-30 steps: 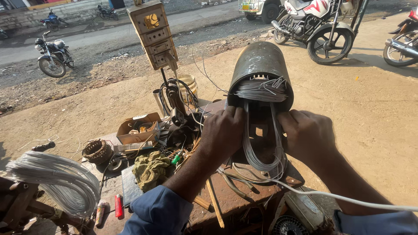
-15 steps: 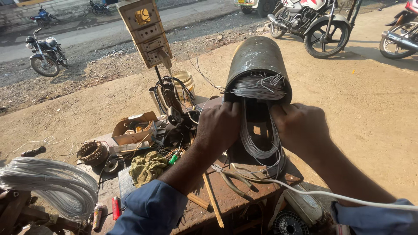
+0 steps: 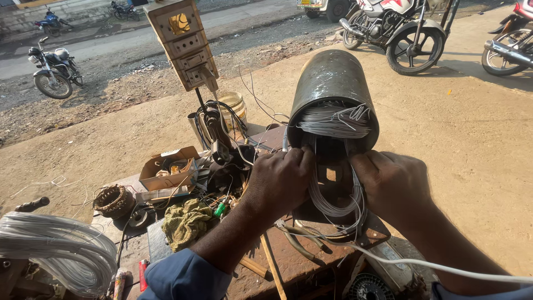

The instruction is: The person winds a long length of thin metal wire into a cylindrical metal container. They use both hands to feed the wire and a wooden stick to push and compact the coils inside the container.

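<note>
A dark metal motor housing (image 3: 332, 83) lies on its side on the rusty workbench (image 3: 294, 261), open end toward me, with silvery wire windings (image 3: 333, 119) filling its mouth. A long loop of the same wire (image 3: 333, 205) hangs out of it down to the bench. My left hand (image 3: 280, 178) grips the loop's left strands at the housing's mouth. My right hand (image 3: 391, 183) grips the right strands, fingers curled.
A wooden switchboard (image 3: 183, 41) stands on a post behind the bench. A cardboard box (image 3: 166, 169), a yellow-green rag (image 3: 186, 222), a small copper coil (image 3: 114, 200) and tangled cables lie left. A big silvery wire coil (image 3: 53, 258) sits bottom left. Motorcycles (image 3: 391, 30) stand on the dirt.
My view has shifted slightly closer. Both hands stay on the hanging wire loop, shifting a little along its strands near the housing's mouth.
</note>
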`<act>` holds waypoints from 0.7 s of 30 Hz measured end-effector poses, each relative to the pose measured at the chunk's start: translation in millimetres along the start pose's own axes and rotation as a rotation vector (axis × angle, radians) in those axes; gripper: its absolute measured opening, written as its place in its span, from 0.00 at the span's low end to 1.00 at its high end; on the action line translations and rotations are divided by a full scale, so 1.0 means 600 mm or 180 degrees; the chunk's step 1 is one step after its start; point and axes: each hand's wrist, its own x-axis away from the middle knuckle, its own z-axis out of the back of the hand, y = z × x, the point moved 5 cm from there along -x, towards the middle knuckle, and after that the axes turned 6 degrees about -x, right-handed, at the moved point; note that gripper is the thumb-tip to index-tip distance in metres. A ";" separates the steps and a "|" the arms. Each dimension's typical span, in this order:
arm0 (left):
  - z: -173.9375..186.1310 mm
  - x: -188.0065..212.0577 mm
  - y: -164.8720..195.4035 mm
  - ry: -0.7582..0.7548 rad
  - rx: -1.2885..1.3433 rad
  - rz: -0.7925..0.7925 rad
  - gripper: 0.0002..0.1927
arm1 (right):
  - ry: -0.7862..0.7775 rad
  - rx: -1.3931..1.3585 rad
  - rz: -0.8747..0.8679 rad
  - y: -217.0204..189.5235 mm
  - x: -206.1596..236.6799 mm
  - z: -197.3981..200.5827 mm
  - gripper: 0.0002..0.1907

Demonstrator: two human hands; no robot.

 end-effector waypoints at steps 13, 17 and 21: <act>-0.004 -0.018 -0.005 0.0064 -0.0140 0.0262 0.14 | -0.0136 0.0266 -0.0274 -0.003 -0.022 0.027 0.09; 0.005 0.012 -0.012 0.0133 0.0220 -0.0101 0.30 | 0.0099 -0.0020 0.0321 -0.026 -0.010 0.057 0.17; -0.019 0.018 -0.008 -0.0096 0.0406 -0.0272 0.28 | -0.0264 -0.0202 0.0417 -0.023 -0.003 0.058 0.11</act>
